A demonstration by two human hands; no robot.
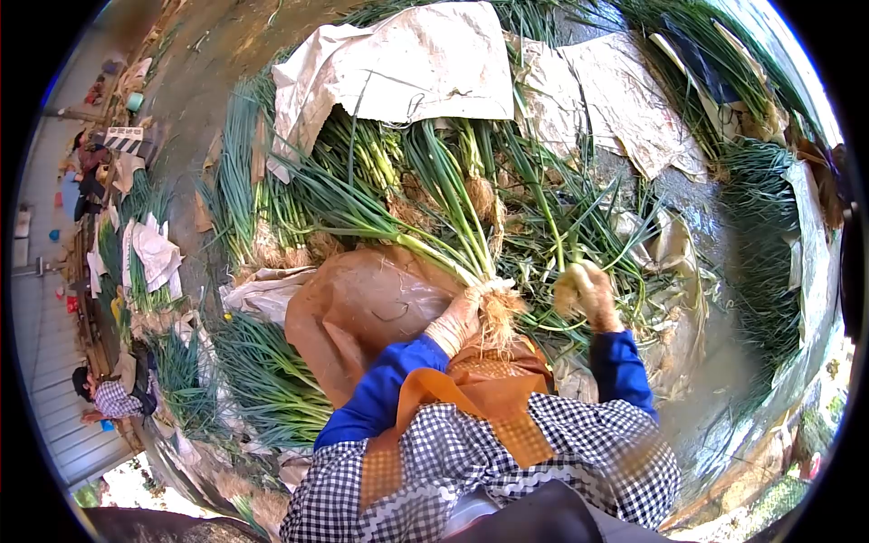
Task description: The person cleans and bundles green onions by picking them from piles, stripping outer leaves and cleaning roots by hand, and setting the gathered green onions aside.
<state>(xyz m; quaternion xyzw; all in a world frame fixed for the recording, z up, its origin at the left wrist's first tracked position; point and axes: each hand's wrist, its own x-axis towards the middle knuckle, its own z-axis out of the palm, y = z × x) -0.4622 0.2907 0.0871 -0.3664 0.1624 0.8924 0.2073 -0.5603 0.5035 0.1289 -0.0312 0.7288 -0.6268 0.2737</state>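
My left hand (460, 317) is closed around the base of a bunch of green onions (453, 213), whose pale roots (500, 321) hang out to the right of the fist. The green leaves fan up and to the left, over a brown plastic sheet (371, 294). My right hand (588, 294), to the right and apart from the bunch, has its fingers curled at the lower end of a thin green stalk (549, 213). Loose leaves and stalks (534, 267) lie between and behind the two hands.
White sacking (416, 59) covers onion piles ahead, with more sacking (625, 100) to its right. Onions (272, 376) lie at the left and a long row (760, 262) at the right. A person in a checked shirt (113, 398) is at the far left.
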